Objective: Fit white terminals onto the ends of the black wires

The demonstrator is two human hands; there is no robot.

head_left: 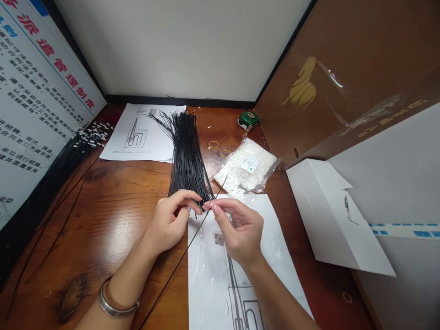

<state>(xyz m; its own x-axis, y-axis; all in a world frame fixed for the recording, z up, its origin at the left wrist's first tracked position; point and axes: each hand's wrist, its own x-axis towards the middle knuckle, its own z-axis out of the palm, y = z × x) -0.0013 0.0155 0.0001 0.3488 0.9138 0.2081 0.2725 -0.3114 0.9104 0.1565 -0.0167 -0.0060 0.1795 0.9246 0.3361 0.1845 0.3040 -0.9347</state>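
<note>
A single black wire (178, 262) slants from the lower left up past my fingertips. My right hand (242, 229) pinches it between thumb and forefinger, where a tiny whitish piece shows, too small to make out surely. Just left of that pinch is my left hand (171, 220), its fingers bent but apart, with nothing visible between them. Beyond both hands lies a thick bundle of black wires (187, 153), its near ends reaching the fingertips. To the right sits a clear bag of small white plastic pieces (245, 165), some spilling at its near edge.
Beneath my right hand is a printed drawing sheet (206, 293); another sheet (113, 149) lies at the back left. More black wires with white ends (91, 135) rest at left. A green tape measure (249, 120), rubber bands (213, 145) and a folded white card (330, 215) are around.
</note>
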